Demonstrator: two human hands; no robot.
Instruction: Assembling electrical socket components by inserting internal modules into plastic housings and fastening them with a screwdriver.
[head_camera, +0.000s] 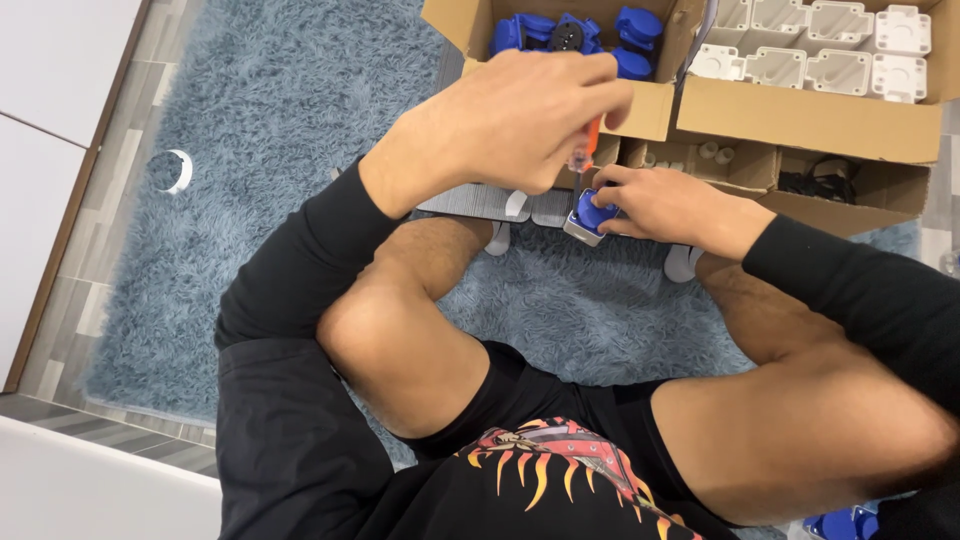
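Left hand (510, 120) fingers clamped on orange screwdriver (590, 140), held upright; right hand (655, 205) fingers grip blue part (592, 213)

I see a fluffy blue rug (270, 130) on a grey wood floor (95, 230). A white wall (45, 90) runs along the left.

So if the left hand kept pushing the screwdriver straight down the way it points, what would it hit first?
Most likely the blue part that the right hand steadies. The left hand holds the orange screwdriver tip-down just above it, though whether the tip already touches is unclear from this angle.
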